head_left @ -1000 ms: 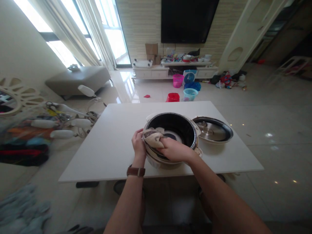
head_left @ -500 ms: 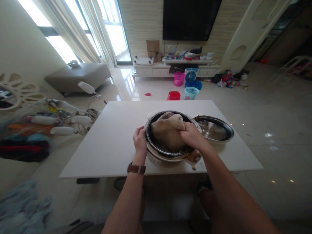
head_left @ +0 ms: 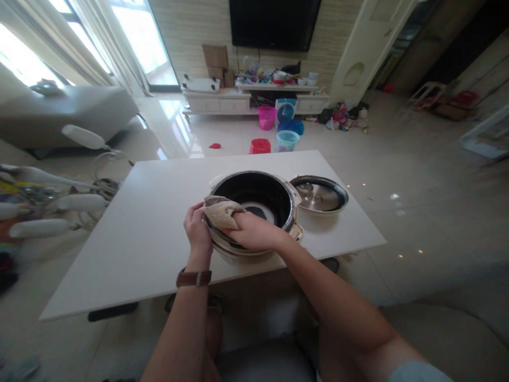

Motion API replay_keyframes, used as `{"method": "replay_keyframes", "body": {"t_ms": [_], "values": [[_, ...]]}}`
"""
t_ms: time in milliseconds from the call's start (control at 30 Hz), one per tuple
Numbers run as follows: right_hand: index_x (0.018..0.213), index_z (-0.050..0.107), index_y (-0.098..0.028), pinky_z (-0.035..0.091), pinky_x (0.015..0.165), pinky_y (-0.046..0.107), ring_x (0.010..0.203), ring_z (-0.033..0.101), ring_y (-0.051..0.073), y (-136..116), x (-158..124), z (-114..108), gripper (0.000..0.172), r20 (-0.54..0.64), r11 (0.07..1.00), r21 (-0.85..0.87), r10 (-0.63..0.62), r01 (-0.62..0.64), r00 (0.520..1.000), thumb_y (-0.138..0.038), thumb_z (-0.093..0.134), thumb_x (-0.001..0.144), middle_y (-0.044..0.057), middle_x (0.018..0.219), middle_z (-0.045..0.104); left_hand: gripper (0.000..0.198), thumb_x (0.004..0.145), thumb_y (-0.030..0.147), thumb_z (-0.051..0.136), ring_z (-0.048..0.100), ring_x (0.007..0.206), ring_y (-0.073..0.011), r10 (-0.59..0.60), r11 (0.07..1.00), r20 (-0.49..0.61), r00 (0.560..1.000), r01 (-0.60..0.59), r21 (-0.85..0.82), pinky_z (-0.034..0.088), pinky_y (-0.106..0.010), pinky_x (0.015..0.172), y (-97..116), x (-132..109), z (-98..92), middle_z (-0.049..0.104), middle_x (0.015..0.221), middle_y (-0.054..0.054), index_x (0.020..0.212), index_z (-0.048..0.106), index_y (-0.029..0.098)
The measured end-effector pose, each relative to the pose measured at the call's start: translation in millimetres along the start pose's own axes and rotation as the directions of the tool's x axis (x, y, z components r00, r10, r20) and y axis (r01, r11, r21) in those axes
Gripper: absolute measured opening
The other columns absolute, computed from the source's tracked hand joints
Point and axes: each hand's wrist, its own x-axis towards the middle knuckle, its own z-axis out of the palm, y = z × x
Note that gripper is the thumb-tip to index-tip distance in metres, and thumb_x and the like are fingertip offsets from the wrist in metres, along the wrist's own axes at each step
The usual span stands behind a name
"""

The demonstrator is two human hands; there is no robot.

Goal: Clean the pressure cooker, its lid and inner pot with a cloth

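A white electric cooker (head_left: 234,253) with a dark round inside (head_left: 274,193) stands on the white table near its front edge. A beige cloth (head_left: 220,214) is bunched over the cooker's left rim, with my right hand (head_left: 254,232) closed on it. My right forearm crosses over the near rim. On the left side of the cooker, my left hand (head_left: 197,233) grips its outer edge, fingers partly hidden by the body. Just to the right lies the cooker's round lid (head_left: 318,196), its metal underside facing up.
The white table (head_left: 131,228) stretches left and right of the cooker. Beyond it on the floor are a red stool (head_left: 260,146), a light-blue basket (head_left: 288,140) and a pink basket (head_left: 266,118). A lamp with several white shades (head_left: 83,137) stands close on the left.
My right hand has carried the cloth from inside the cooker, on the right, across to the left rim. The inside now shows. My left hand stays at the left side; the view has shifted.
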Motion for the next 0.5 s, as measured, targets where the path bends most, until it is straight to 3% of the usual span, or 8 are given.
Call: {"method": "replay_keyframes", "body": {"t_ms": [200, 333, 400, 500], "values": [[0.109, 0.078, -0.015, 0.056, 0.09, 0.031, 0.109, 0.076, 0.029, 13.9, -2.6, -16.0, 0.028, 0.195, 0.981, -0.19, 0.073, -0.036, 0.978, -0.024, 0.06, 0.089, 0.016, 0.123, 0.08, 0.019, 0.075, 0.026, 0.062, 0.061, 0.08, -0.0196, -0.066, 0.998, -0.051, 0.996, 0.067, 0.002, 0.048, -0.033, 0.074, -11.6, 9.3, 1.7, 0.067, 0.08, -0.002, 0.088, 0.072, 0.017], [0.103, 0.079, -0.016, 0.053, 0.074, 0.029, 0.095, 0.077, 0.027, 21.0, -13.7, -35.0, 0.027, 0.249, 0.951, -0.294, 0.169, -0.092, 0.954, -0.022, 0.064, 0.081, 0.015, 0.115, 0.082, 0.019, 0.074, 0.029, 0.063, 0.06, 0.08, -0.0188, -0.059, 0.998, -0.041, 0.997, 0.06, 0.012, 0.049, -0.032, 0.075, -11.0, 9.0, 1.0, 0.068, 0.084, -0.001, 0.088, 0.072, 0.018], [0.098, 0.08, -0.016, 0.05, 0.072, 0.029, 0.091, 0.076, 0.027, 24.3, -18.8, -44.2, 0.025, 0.192, 0.933, -0.327, 0.222, -0.151, 0.956, -0.02, 0.062, 0.08, 0.015, 0.109, 0.083, 0.023, 0.073, 0.032, 0.062, 0.06, 0.082, -0.0187, -0.051, 0.999, -0.034, 0.998, 0.051, 0.013, 0.049, -0.032, 0.076, -9.0, 7.2, 0.7, 0.068, 0.085, -0.002, 0.088, 0.071, 0.018], [0.093, 0.078, -0.014, 0.05, 0.075, 0.028, 0.089, 0.074, 0.026, 30.3, -21.5, -53.9, 0.025, -0.034, 0.947, -0.218, 0.234, -0.236, 0.972, -0.02, 0.056, 0.084, 0.013, 0.1, 0.082, 0.027, 0.072, 0.036, 0.062, 0.061, 0.086, -0.0193, -0.05, 0.999, -0.019, 0.999, 0.05, 0.001, 0.05, -0.032, 0.079, -5.0, 3.9, 0.9, 0.069, 0.088, -0.003, 0.089, 0.071, 0.017]]}}
